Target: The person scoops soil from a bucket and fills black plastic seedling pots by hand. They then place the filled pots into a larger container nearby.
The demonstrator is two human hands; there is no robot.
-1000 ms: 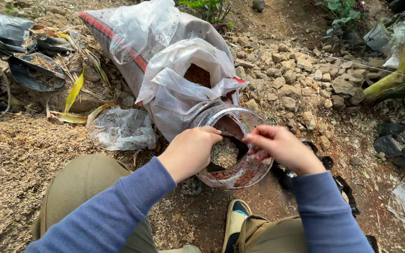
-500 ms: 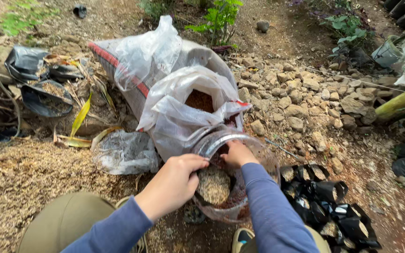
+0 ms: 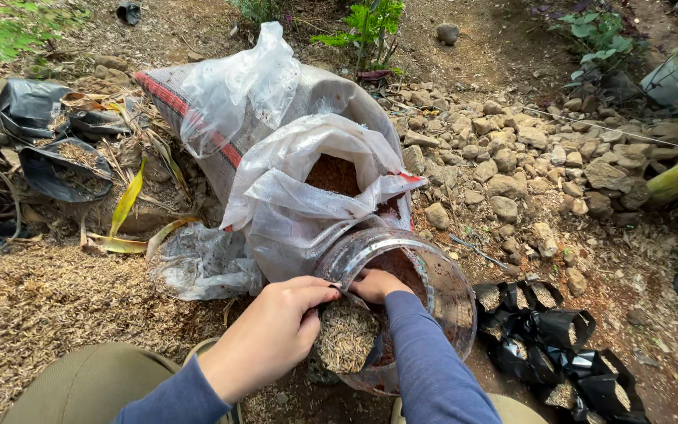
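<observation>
Outdoors, right hand [image 3: 378, 284] half hidden inside clear jar [image 3: 441, 275] of soil.

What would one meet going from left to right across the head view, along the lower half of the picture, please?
Dry husk litter → crumpled clear plastic bag → left hand → small black bag of husks → clear plastic jar → cluster of filled black bags.

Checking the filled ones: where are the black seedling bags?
Head view, lower right: the black seedling bags lie clustered on the soil beside the clear plastic jar, below the stones.
</observation>
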